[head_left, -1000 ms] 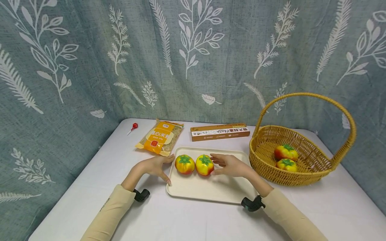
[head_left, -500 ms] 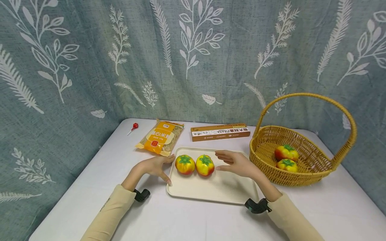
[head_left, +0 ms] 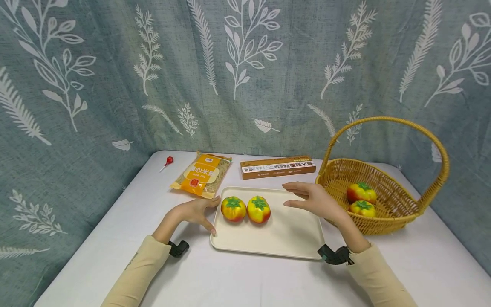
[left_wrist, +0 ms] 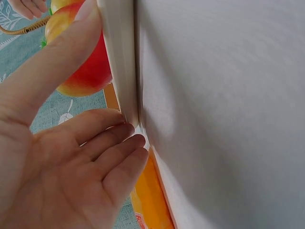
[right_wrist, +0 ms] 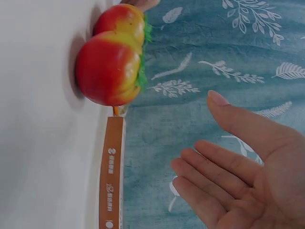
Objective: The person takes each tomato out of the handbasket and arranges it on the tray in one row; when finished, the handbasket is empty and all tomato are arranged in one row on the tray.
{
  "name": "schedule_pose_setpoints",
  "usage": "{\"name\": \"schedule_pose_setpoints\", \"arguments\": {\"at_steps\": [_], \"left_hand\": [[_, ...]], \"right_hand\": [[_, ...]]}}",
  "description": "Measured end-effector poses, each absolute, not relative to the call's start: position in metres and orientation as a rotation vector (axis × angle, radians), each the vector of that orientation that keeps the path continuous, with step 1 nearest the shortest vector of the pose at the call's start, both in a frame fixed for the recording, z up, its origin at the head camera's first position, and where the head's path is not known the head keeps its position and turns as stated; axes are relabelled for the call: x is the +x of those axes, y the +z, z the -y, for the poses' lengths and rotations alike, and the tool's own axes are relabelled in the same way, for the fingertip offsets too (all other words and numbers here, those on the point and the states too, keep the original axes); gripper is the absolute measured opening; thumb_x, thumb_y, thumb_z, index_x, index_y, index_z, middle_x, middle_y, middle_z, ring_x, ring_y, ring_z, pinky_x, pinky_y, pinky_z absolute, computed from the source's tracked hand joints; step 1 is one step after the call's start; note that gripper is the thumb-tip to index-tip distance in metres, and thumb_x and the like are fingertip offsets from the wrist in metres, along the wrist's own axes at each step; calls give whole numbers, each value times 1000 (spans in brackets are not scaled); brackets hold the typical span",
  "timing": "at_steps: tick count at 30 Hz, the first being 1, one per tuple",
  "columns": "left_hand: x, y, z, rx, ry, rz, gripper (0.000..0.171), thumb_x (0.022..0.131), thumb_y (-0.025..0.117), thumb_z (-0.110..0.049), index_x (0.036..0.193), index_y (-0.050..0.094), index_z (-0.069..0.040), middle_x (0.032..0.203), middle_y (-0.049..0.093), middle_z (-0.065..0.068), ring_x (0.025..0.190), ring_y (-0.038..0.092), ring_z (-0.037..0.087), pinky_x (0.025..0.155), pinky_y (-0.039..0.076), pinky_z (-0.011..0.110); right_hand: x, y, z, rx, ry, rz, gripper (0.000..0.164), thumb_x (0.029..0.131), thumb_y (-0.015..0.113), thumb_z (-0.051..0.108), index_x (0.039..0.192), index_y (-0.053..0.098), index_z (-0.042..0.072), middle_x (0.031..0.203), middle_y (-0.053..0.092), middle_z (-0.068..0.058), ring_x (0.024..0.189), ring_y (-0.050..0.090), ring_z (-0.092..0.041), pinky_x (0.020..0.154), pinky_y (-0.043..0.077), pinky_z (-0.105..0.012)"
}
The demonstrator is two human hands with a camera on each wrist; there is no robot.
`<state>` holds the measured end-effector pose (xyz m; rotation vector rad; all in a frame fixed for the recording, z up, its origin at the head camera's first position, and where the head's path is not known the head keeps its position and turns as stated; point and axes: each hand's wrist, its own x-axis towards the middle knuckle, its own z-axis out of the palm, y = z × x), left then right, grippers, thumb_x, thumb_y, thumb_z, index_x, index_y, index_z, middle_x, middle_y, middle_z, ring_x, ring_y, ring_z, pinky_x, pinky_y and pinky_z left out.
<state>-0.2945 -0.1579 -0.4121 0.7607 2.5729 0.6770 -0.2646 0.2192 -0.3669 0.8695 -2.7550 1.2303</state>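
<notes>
A cream rectangular tray [head_left: 245, 245] lies on the table with two red-and-yellow, tomato-like fruits, each with a green leafy top: a left fruit [head_left: 233, 209] and a right fruit [head_left: 258, 209]. At the tray's left edge is my left hand [head_left: 193, 212]; its thumb [left_wrist: 62, 59] lies along the rim in the left wrist view, and its relaxed fingers [left_wrist: 102, 143] reach the rim farther back. My right hand [head_left: 316, 202] hovers over the tray's right part, nothing between its thumb and its loosely extended fingers [right_wrist: 214, 176], apart from the fruits.
A wicker basket [head_left: 368, 224] with a tall handle stands at the right, two similar fruits [head_left: 362, 194] inside. Behind the tray lie a pasta box [head_left: 278, 168] and an orange-labelled bag [head_left: 201, 175]. A red lollipop [head_left: 168, 160] sits at the back left, before the curtain [head_left: 230, 115].
My right hand has moved from beside the right fruit to the right, toward the basket. Both fruits stay put on the tray. My left hand keeps its place at the tray's edge.
</notes>
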Motion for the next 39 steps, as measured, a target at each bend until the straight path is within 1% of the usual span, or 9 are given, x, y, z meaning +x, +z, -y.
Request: {"name": "schedule_pose_setpoints", "arguments": {"at_steps": [7,10,15,19,22,29,32,36,39], "left_hand": [[-295,-412,158,778,675,-2572,106,65,89,-35,147,33,4,155,27,16,141,27,29,114,24,43],[-295,-412,158,777,672,-2575,106,65,89,-35,147,34,3,155,27,16,141,27,29,114,24,43],[-295,-411,157,765,671,-2574,106,65,89,-34,147,34,2,155,28,15,141,28,28,114,25,43],[-295,-412,157,747,665,-2575,106,65,89,-35,148,33,1,155,28,13,141,28,26,114,24,42],[-295,-413,157,773,660,-2582,106,65,89,-35,147,34,3,154,28,16,141,28,28,114,25,43],[-295,-413,158,795,652,-2587,105,66,88,-35,146,33,5,154,28,18,141,28,30,114,25,43],[-295,-412,158,788,646,-2589,105,66,89,-36,147,34,4,154,29,17,141,29,29,114,25,43],[-295,-412,158,779,643,-2591,105,66,89,-36,147,34,3,154,29,15,141,29,29,114,25,43],[-294,-412,158,782,647,-2589,105,66,88,-36,147,34,3,154,28,16,140,29,29,114,25,44]], "right_hand": [[-262,-356,-227,856,1163,2769,52,85,74,30,130,60,6,128,60,-17,120,55,-34,96,48,-44],[-261,-351,-235,810,1145,2777,53,85,74,31,131,60,8,129,60,-16,120,56,-33,96,48,-44],[-259,-341,-253,692,1085,2786,54,87,71,35,132,59,7,128,60,-17,119,56,-35,96,48,-45],[-256,-333,-266,614,1062,2787,52,89,70,31,133,58,5,130,58,-18,120,54,-37,96,48,-47],[-253,-327,-274,594,1056,2771,51,90,70,28,134,57,4,131,57,-19,120,54,-38,95,47,-49],[-250,-320,-289,568,992,2749,55,89,68,37,134,57,8,129,60,-16,116,57,-36,91,49,-50],[-249,-319,-296,532,982,2758,57,90,68,38,136,55,7,130,59,-17,116,57,-37,90,49,-52],[-250,-318,-304,463,997,2763,59,89,68,39,137,54,7,132,57,-17,117,56,-36,91,48,-52],[-250,-318,-310,416,1025,2767,61,89,68,42,138,53,10,133,57,-16,118,55,-37,92,46,-54]]}}
